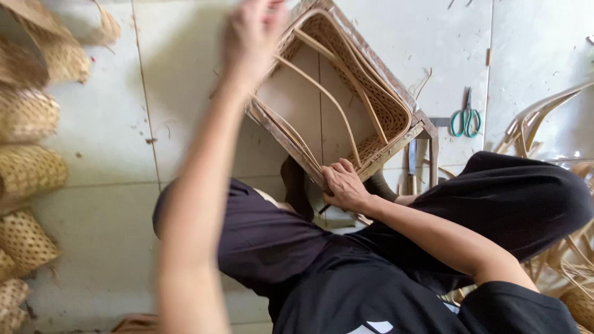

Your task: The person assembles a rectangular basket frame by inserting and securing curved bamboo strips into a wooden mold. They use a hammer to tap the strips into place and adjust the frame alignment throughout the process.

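A rectangular woven bamboo basket (377,105) sits tilted in a wooden frame between my knees, with thin bamboo strips (322,93) bent across its open inside. My right hand (343,185) grips the basket's near corner at the rim. My left hand (252,31) is raised at the basket's far left edge and is blurred by motion. Its fingers look curled, but whether they hold a strip is unclear. My legs in dark trousers lie on either side of the basket.
Several finished woven baskets (28,117) are lined up along the left edge. Green-handled scissors (465,120) lie on the tiled floor to the right of the basket. Loose bamboo strips (538,117) are piled at the right.
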